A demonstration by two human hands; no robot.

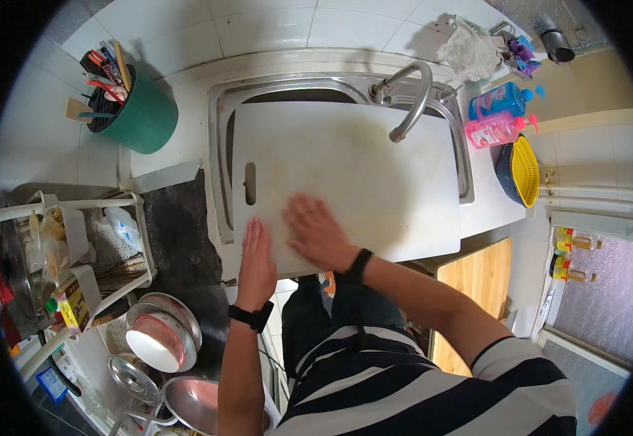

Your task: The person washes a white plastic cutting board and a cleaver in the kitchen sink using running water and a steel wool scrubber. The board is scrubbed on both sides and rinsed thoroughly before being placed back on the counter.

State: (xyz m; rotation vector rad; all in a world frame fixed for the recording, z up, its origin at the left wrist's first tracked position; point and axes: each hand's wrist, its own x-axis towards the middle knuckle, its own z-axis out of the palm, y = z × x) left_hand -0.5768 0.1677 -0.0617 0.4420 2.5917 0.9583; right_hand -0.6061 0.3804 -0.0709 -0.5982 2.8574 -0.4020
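A large white cutting board (349, 163) with a slot handle (250, 183) at its left end lies across the stainless steel sink (218, 163). My left hand (256, 267) rests at the board's near left corner, palm down, its fingers extended and close together. Flat over the board's near left part is my right hand (316, 231), fingers spread a little and blurred. Neither hand holds anything. The curved metal faucet (417, 98) reaches over the board's far right part. Most of the basin is hidden underneath.
A green utensil bucket (145, 120) stands at the far left. Pump bottles, one blue (499, 102) and one pink (493, 129), and a yellow colander (523, 171) stand on the right. Pots and bowls (155, 343) are at lower left, beside a white rack (142, 234). A wooden panel (477, 283) is at right.
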